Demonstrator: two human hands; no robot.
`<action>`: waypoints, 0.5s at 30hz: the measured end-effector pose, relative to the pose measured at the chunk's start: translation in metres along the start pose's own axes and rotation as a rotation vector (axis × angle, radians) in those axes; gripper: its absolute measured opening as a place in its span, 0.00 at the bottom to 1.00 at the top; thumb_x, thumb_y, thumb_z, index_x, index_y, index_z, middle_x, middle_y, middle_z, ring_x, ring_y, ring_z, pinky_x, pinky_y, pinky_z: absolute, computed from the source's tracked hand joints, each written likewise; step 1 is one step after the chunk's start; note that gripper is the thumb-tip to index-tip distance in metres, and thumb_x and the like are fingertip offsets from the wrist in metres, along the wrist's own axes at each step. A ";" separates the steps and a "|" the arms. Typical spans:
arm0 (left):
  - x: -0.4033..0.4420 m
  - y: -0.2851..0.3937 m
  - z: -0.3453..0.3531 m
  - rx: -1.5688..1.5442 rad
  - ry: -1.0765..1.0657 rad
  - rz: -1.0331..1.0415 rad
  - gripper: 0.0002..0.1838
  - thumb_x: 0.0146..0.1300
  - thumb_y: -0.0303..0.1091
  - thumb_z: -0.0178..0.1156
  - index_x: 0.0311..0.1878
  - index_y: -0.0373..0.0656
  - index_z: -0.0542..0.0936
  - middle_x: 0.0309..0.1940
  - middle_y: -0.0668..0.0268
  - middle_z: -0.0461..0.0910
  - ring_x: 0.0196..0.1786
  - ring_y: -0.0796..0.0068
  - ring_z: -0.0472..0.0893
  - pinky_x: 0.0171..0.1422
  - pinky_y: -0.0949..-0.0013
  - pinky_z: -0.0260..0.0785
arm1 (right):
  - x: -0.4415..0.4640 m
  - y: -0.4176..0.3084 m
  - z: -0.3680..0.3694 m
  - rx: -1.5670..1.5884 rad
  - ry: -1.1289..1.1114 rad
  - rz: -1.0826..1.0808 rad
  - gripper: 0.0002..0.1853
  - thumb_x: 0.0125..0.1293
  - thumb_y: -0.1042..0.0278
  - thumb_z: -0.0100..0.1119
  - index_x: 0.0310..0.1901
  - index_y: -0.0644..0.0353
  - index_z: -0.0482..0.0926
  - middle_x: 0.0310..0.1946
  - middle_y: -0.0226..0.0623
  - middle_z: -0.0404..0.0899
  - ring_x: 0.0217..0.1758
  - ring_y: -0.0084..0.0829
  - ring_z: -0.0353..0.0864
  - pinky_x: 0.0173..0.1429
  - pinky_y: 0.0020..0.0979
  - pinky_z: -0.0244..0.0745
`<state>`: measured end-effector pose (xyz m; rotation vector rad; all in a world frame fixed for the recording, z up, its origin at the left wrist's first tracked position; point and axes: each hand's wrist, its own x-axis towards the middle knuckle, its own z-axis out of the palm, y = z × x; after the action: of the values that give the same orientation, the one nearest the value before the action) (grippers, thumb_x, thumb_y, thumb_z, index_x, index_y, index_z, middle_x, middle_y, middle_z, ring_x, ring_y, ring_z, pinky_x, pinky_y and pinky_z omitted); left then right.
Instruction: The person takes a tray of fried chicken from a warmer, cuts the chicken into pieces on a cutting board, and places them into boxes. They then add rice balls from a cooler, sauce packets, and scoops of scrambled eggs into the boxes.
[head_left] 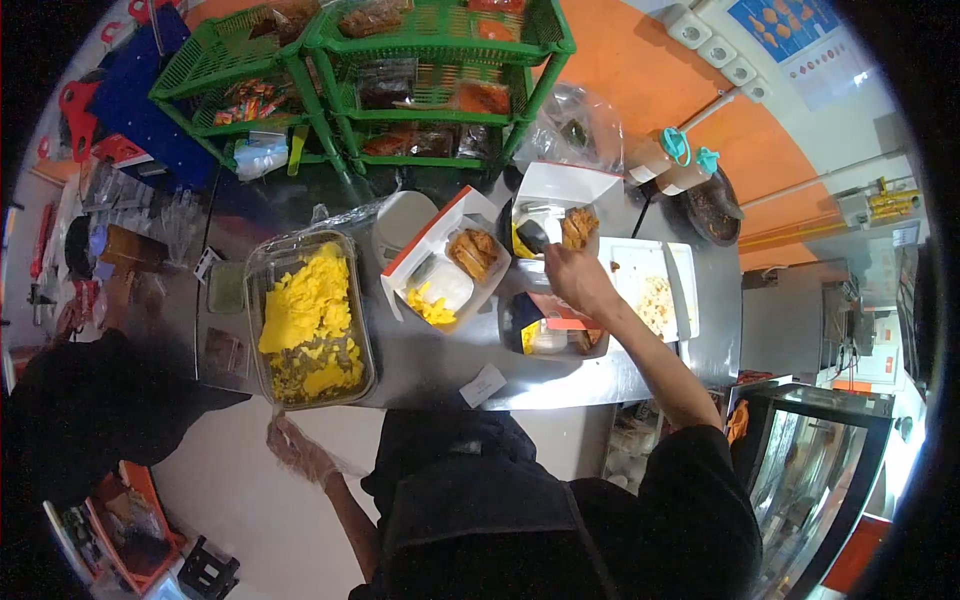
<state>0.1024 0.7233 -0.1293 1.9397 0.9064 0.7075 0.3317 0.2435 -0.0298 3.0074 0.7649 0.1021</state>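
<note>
My right hand (578,282) is bare and closed, reaching over the front of an open white box (575,182). A dark, spoon-like utensil (532,237) extends from its fingers over the white and yellow food inside; its handle is mostly hidden. Fried chicken (579,228) lies in the same box. Below the table's front edge hangs my left hand (300,452) in a clear plastic glove, fingers loosely apart, with nothing visible in it. The nearest thing to it is a glass tray (372,372) of yellow scrambled egg (308,300).
Two more food boxes (425,240) (568,312) stand close by. A white board (622,250) bears chopped bits and a knife (680,290). Behind are green racks (430,100) and teal-topped bottles (655,158). A dark-clothed person (100,420) is at left.
</note>
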 end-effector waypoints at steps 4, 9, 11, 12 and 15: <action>0.010 0.004 -0.005 0.135 -0.003 -0.051 0.24 0.77 0.50 0.50 0.58 0.37 0.77 0.55 0.57 0.75 0.58 0.65 0.74 0.66 0.62 0.66 | 0.023 0.001 0.030 0.071 -0.096 0.115 0.07 0.65 0.73 0.52 0.41 0.66 0.75 0.32 0.53 0.81 0.34 0.54 0.82 0.42 0.51 0.78; 0.025 -0.038 -0.013 -0.473 -0.032 -0.024 0.18 0.73 0.38 0.54 0.61 0.40 0.75 0.58 0.61 0.75 0.59 0.69 0.73 0.64 0.66 0.69 | -0.009 -0.050 -0.115 0.347 0.063 0.346 0.10 0.69 0.72 0.51 0.38 0.68 0.80 0.32 0.57 0.81 0.35 0.53 0.82 0.40 0.47 0.74; 0.024 -0.003 -0.018 -0.351 -0.028 0.029 0.15 0.73 0.33 0.54 0.60 0.42 0.76 0.57 0.64 0.75 0.60 0.69 0.74 0.62 0.67 0.70 | -0.034 -0.095 -0.141 0.619 0.014 0.358 0.10 0.72 0.75 0.51 0.34 0.69 0.79 0.22 0.47 0.83 0.23 0.29 0.82 0.30 0.31 0.76; 0.031 0.015 -0.023 -0.025 -0.050 0.069 0.14 0.72 0.31 0.57 0.59 0.44 0.78 0.57 0.63 0.75 0.59 0.69 0.74 0.60 0.67 0.71 | -0.043 -0.126 -0.133 0.888 -0.002 0.400 0.09 0.71 0.77 0.53 0.32 0.69 0.76 0.25 0.43 0.84 0.28 0.24 0.83 0.33 0.27 0.77; 0.046 0.019 -0.035 0.024 -0.059 0.061 0.14 0.70 0.34 0.61 0.56 0.43 0.81 0.54 0.58 0.78 0.55 0.62 0.80 0.55 0.63 0.75 | -0.017 -0.225 -0.092 1.050 -0.035 0.099 0.03 0.66 0.82 0.58 0.40 0.68 0.81 0.42 0.47 0.85 0.45 0.33 0.85 0.49 0.30 0.80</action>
<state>0.1080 0.7697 -0.0904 2.0057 0.8264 0.6741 0.2034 0.4346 0.0496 3.9905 0.8514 -0.5138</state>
